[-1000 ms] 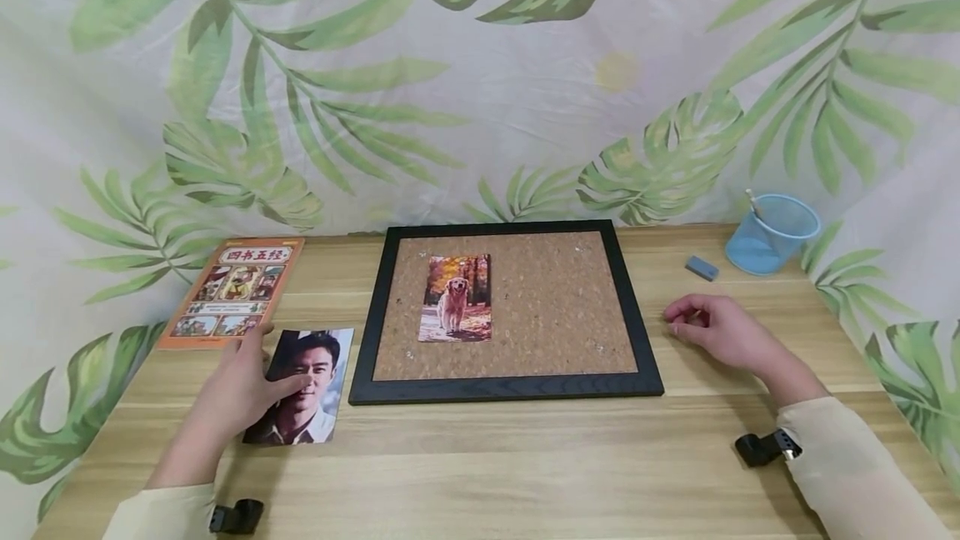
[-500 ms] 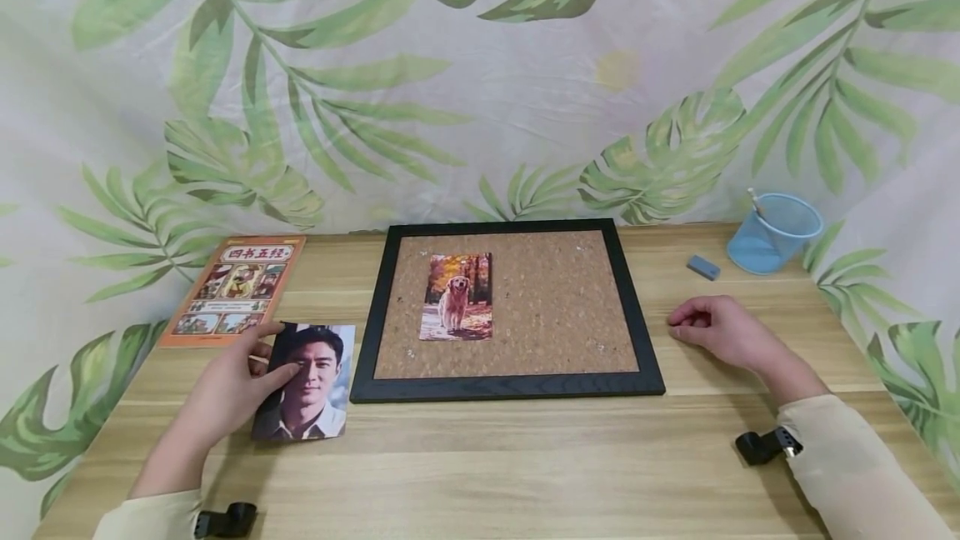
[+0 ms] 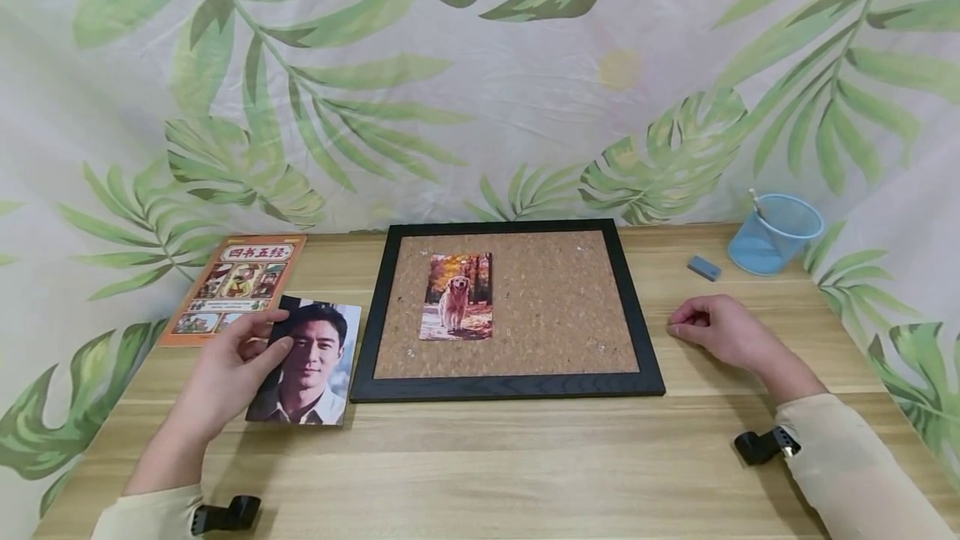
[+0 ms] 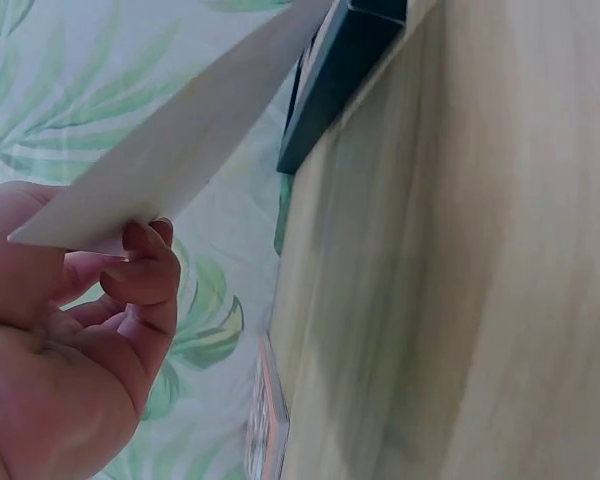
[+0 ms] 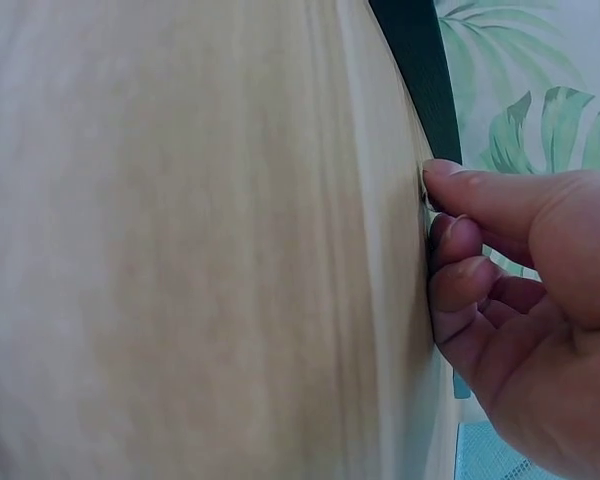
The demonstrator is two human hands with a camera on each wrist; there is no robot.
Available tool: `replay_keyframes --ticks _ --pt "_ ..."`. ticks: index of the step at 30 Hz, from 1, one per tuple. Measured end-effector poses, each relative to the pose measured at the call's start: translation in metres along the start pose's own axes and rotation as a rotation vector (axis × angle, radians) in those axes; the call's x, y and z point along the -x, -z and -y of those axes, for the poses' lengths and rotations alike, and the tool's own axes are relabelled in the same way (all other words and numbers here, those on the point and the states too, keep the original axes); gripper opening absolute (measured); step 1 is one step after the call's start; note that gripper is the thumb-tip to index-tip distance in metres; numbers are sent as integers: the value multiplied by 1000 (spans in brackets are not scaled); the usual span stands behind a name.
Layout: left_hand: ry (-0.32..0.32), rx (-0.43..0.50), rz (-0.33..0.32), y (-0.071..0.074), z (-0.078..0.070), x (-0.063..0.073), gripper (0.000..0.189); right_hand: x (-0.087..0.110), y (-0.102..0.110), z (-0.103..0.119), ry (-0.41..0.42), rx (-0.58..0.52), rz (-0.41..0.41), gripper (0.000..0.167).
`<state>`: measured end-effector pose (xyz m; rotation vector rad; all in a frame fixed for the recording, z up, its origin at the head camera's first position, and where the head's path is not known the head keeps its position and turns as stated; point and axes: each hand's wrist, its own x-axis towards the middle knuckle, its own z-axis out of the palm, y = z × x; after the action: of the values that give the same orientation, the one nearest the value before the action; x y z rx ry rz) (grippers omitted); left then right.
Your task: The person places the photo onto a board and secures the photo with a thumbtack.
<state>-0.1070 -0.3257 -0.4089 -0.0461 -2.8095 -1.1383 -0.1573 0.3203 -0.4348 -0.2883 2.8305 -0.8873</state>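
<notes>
In the head view my left hand [image 3: 228,369] pinches the left edge of a portrait photo [image 3: 318,369], thumb on its front. The left wrist view shows the photo's white back [image 4: 170,150] tilted and lifted off the table, with curled fingers [image 4: 145,275] behind it. My right hand [image 3: 723,332] rests on the table right of the framed cork board [image 3: 566,307], fingers loosely curled. In the right wrist view the fingertips [image 5: 455,235] touch the tabletop; whether something tiny lies between them is unclear. A dog photo [image 3: 456,298] lies on the cork's left half.
An orange book [image 3: 238,273] lies behind my left hand, at the back left. Beyond my right hand are a small blue-grey block [image 3: 704,267] and a blue mesh pen cup [image 3: 772,244] with one stick in it. Small clear bits dot the cork near its corners. A leaf-print cloth hangs behind.
My left hand first lay over the portrait photo on the table, then pinched its edge and raised it, tilting it up and slightly away. The right hand stayed nearly still.
</notes>
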Motion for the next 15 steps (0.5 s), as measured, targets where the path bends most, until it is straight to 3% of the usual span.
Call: replay_keyframes --ticks 10,15 --pt "27 51 -31 -13 -24 -10 40 2 4 -1 2 -30 34 12" --pt "-10 73 8 -26 -42 -18 42 1 4 -1 -10 -23 40 10"
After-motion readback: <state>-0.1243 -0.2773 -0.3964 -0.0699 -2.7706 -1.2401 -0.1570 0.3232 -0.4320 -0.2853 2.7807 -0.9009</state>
